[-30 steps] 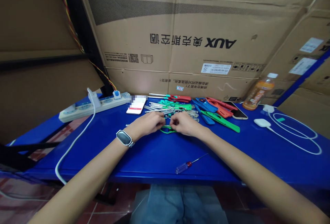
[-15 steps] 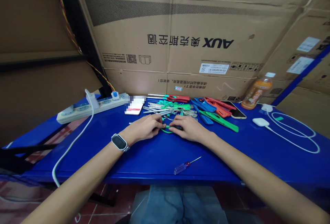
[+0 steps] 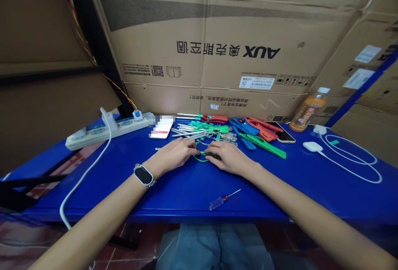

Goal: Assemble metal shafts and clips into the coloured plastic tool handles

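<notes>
A thin green wire [image 3: 200, 160] curves between my two hands, low over the blue table. My left hand [image 3: 177, 154], wearing a watch at the wrist, is closed with its fingertips at the wire's left end. From the other side my right hand [image 3: 229, 157] pinches with thumb and fingers near the wire's right end. Whatever else sits in the fingertips is mostly hidden. Just beyond the hands lies a heap of metal rods and green plastic parts [image 3: 222, 128]. A clear-handled screwdriver [image 3: 218, 202] rests nearer the table's front edge.
Blue shells [image 3: 245, 126], red shells [image 3: 265, 130] and a green shell [image 3: 264, 145] lie right of the heap, by a phone [image 3: 286, 136]. Behind it is a red long-nosed lighter [image 3: 214, 119]. A power strip [image 3: 93, 135], drink bottle [image 3: 307, 112] and white charging cable [image 3: 357, 166] flank the table.
The view has shifted slightly. My fingers have moved a little around the green wire, and its loop shows more openly between them; both hands stay in the same place.
</notes>
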The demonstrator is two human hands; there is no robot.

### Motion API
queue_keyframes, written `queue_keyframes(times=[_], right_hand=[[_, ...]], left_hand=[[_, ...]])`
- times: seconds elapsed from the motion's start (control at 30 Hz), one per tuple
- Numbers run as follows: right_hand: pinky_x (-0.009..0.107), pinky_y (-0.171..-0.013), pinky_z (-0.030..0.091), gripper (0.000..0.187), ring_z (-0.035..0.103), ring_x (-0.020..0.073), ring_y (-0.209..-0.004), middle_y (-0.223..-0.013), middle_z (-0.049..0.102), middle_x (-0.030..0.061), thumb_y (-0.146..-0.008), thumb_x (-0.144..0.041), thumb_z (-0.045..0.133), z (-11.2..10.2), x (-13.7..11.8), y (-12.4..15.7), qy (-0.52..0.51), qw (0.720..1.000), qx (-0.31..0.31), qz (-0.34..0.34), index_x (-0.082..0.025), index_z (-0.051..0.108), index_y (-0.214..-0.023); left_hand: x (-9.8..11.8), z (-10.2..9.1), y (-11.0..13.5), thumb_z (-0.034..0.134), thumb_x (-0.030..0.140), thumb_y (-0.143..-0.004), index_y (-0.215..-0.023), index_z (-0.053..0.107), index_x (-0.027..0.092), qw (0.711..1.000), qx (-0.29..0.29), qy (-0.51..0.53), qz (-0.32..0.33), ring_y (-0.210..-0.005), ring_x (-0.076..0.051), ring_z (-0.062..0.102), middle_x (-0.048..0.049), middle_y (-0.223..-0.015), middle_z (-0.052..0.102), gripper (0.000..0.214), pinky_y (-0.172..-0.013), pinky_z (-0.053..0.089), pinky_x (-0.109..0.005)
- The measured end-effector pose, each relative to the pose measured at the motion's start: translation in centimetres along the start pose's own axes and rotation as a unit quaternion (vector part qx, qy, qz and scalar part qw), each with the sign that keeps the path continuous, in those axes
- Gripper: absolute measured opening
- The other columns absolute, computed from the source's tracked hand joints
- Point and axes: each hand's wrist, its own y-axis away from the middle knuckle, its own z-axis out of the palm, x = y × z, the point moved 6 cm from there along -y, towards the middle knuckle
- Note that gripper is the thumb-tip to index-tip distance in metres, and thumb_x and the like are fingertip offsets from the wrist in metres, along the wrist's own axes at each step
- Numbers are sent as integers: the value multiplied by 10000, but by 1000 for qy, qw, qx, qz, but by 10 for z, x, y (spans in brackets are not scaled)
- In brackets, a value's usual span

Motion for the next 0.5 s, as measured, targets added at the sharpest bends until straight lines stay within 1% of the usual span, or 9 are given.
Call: queue_keyframes(times=[0.13,0.3,0.5], right_hand=[[299,-811,464,242,645,192,-918,-1033,681,89,-971,-290,530,0,-1,0,0,1000,-7,1,-174,730,-1041],[301,-742,447,250,645,193,-871,-1054,679,72,-973,-301,514,-1,-1,-1,22,999,-24,18,-188,732,-1020],[300,-749,440,229,631,204,-926,-1035,678,70,-961,-308,536,-2,0,-2,6,999,-22,36,-194,713,-1051]], left_hand=[[0,3,0,479,68,-924,-1134,707,233,1000,-5,3,-10,-918,-216,637,-86,-1044,644,350,-847,483,-345],[0,5,0,490,78,-925,-1121,699,208,1000,-1,-4,-22,-926,-232,627,-94,-1054,640,314,-838,486,-354],[-1,6,0,489,85,-929,-1103,699,206,1000,-2,11,-28,-931,-224,626,-88,-1064,638,298,-834,485,-341]])
